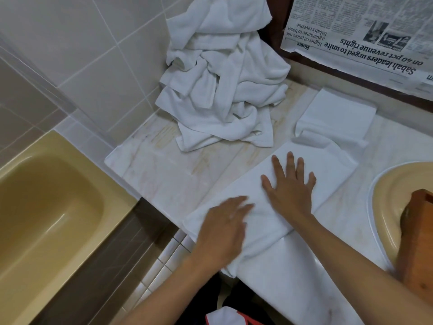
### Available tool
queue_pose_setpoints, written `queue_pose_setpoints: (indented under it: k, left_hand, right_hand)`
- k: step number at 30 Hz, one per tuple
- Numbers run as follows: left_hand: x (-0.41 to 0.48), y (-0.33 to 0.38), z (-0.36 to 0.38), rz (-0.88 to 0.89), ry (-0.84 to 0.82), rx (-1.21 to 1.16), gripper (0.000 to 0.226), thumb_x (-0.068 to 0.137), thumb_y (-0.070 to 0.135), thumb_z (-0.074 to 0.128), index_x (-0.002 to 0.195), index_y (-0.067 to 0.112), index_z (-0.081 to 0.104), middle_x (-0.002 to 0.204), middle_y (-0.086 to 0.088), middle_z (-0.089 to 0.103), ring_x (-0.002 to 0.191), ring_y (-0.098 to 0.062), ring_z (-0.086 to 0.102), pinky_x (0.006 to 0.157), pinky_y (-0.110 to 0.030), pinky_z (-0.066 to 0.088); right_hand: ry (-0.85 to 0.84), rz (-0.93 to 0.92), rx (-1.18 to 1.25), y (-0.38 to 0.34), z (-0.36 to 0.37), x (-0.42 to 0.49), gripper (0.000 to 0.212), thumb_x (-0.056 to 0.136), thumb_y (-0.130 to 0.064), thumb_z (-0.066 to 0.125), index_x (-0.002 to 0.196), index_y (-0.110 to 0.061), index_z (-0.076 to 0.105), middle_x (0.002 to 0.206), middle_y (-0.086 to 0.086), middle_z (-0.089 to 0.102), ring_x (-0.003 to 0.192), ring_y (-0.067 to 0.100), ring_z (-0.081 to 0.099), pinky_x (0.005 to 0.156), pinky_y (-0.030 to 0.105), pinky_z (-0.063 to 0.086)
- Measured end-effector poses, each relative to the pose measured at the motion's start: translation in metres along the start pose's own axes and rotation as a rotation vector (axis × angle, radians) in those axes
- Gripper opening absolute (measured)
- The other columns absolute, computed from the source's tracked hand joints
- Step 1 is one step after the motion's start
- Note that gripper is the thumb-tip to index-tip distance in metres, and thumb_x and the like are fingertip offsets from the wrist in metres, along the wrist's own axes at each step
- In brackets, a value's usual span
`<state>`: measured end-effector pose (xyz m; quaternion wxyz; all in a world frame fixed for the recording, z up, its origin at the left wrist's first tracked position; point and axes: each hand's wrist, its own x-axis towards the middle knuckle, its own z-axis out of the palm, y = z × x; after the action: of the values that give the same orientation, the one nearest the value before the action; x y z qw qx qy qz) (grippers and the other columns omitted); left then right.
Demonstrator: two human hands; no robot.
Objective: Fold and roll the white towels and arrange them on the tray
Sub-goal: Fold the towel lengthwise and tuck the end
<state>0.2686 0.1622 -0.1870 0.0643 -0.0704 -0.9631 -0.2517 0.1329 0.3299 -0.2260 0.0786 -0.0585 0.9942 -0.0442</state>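
Head view: a long folded towel (323, 160) is laid diagonally across the marble counter (164, 170) and pressed flat by both hands. The right hand (290, 191) is laid on its middle, fingers straight and spread apart. The left hand (220, 233) is laid on the near-left part, fingers straight and roughly together; it is blurred, so exact contact cannot be told. Nothing is gripped. The near-left end of the towel is hung over the counter edge.

Risk as judged: if pressure is lifted unevenly, the strip could be pulled off by that overhang, or the layers shifted and the fold skewed before rolling. The crumpled towel pile (220, 90), leaned on the far wall, could slump toward the work area.

A second folded towel (337, 111) is set far right. A wooden object (419, 231) over the sink (384, 207) is cut off at the right edge; whether it is the tray cannot be told
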Motion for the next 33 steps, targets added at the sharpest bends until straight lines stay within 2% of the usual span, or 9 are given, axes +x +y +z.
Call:
queue_pose_setpoints:
  k: [2,4,12,19,23,27,30,31,33]
  left_hand:
    - [0.010,0.012,0.020,0.120,-0.175,0.120,0.050,0.094,0.035,0.036,0.138,0.018,0.052,0.149,0.000,0.046,0.135,-0.019,0.046,0.099,-0.037,0.046]
    - [0.014,0.012,0.033,0.074,-0.282,0.177,0.057,0.099,0.042,0.029,0.146,0.013,0.043,0.157,-0.002,0.032,0.143,-0.019,0.034,0.105,-0.038,0.044]
    - [0.001,-0.006,0.036,-0.101,-0.300,0.264,0.069,0.100,0.059,0.012,0.156,0.019,0.018,0.164,0.006,0.006,0.151,-0.013,0.004,0.119,-0.036,0.014]
    - [0.004,-0.005,0.035,-0.152,-0.320,0.276,0.069,0.101,0.057,0.015,0.154,0.013,0.024,0.163,-0.005,0.012,0.150,-0.019,0.008,0.118,-0.035,0.011]
    - [0.017,-0.009,0.031,-0.181,-0.341,0.178,0.071,0.095,0.058,0.007,0.156,0.022,-0.005,0.159,0.009,-0.021,0.147,-0.009,-0.019,0.119,-0.031,-0.003]
    - [0.009,-0.025,0.014,-0.305,-0.353,0.229,0.073,0.086,0.060,-0.010,0.148,0.025,-0.024,0.156,0.010,-0.031,0.145,-0.010,-0.026,0.119,-0.033,-0.006]
    - [-0.007,-0.028,0.002,-0.388,-0.367,0.231,0.080,0.082,0.059,-0.015,0.153,0.021,-0.015,0.158,0.004,-0.026,0.147,-0.012,-0.020,0.120,-0.034,-0.007]
    - [-0.015,-0.027,-0.001,-0.395,-0.334,0.198,0.081,0.086,0.058,-0.011,0.156,0.020,-0.004,0.161,0.001,-0.017,0.149,-0.012,-0.013,0.120,-0.033,-0.006]
    - [-0.030,-0.021,-0.008,-0.329,-0.217,0.126,0.069,0.096,0.053,0.011,0.151,0.017,0.032,0.162,-0.003,0.017,0.150,-0.015,0.014,0.120,-0.035,0.007]
  right_hand:
    - [0.010,0.001,0.024,0.001,-0.002,0.000,0.064,0.098,-0.060,0.017,0.156,-0.036,0.006,0.166,0.001,-0.003,0.151,0.027,-0.005,0.117,0.055,0.006]
    - [0.026,0.000,0.071,0.002,-0.004,0.000,0.059,0.101,-0.053,0.019,0.156,-0.036,0.011,0.166,0.000,0.000,0.152,0.025,-0.003,0.118,0.054,0.007]
    - [0.056,0.000,0.079,0.004,0.000,0.000,0.055,0.102,-0.049,0.019,0.155,-0.035,0.017,0.166,0.001,0.006,0.152,0.025,0.002,0.117,0.054,0.009]
    - [0.081,-0.005,0.061,0.003,0.001,0.001,0.062,0.096,-0.053,0.012,0.154,-0.032,0.022,0.164,0.004,0.012,0.151,0.029,0.009,0.114,0.057,0.015]
    - [0.080,-0.005,0.057,0.004,0.002,0.003,0.058,0.100,-0.052,0.022,0.155,-0.032,0.021,0.165,0.004,0.011,0.151,0.029,0.007,0.114,0.056,0.014]
    - [0.076,0.009,0.037,0.008,0.001,0.014,0.061,0.099,-0.056,0.026,0.155,-0.033,0.020,0.164,0.002,0.011,0.151,0.029,0.006,0.114,0.056,0.014]
    - [0.065,0.011,0.035,0.010,0.000,0.023,0.061,0.098,-0.057,0.024,0.155,-0.034,0.018,0.165,0.001,0.009,0.151,0.029,0.005,0.114,0.056,0.012]
    - [0.067,0.014,0.040,0.011,-0.001,0.025,0.061,0.099,-0.057,0.025,0.155,-0.034,0.018,0.165,0.002,0.009,0.150,0.029,0.004,0.114,0.057,0.012]
    - [0.070,0.022,0.049,0.012,-0.002,0.028,0.061,0.099,-0.057,0.025,0.155,-0.033,0.018,0.164,0.002,0.010,0.150,0.029,0.004,0.115,0.057,0.012]
